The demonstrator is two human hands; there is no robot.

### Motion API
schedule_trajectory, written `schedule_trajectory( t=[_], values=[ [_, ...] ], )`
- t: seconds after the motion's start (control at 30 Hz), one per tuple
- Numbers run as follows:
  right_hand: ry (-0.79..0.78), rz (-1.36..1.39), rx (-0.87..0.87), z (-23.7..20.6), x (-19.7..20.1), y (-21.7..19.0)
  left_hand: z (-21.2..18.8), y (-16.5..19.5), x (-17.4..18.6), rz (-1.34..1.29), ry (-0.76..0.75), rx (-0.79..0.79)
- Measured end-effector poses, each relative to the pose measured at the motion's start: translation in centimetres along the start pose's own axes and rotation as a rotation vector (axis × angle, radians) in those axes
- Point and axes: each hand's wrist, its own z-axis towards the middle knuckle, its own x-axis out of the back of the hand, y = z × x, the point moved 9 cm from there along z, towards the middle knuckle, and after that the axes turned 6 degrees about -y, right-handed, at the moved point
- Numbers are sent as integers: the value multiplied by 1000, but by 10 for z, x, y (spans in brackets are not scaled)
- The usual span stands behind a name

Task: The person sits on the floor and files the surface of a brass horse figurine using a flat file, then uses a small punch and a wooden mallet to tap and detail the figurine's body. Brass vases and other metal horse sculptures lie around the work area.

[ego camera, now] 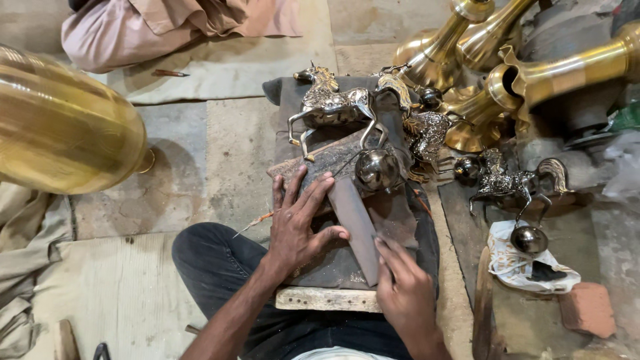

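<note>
Left hand lies flat, fingers spread, on a dark cloth beside a flat file. Right hand grips the file's near end. File tip meets a metal horse standing on its ball. Brass vases lie beyond.

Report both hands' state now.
Left hand: open, fingers spread flat on the dark pad.
Right hand: closed on the flat metal file.

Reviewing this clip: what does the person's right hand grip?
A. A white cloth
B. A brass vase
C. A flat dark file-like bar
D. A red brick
C: the right hand closes its fingers on the near end of the flat dark bar, which slants up toward the horse figurine; the left hand rests flat beside it.
</note>
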Motion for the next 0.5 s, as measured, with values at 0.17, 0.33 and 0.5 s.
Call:
schedule_trajectory(
  t=[0.17, 0.33, 0.5],
  values=[
    [15, -9, 110, 34, -19, -6, 1, 0, -2, 15, -4, 3],
    [43, 30, 69, 33, -15, -4, 1, 0, 1, 4, -7, 10],
    [65, -11, 7, -16, 7, 2, 1, -1, 2, 8, -1, -2]
  ],
)
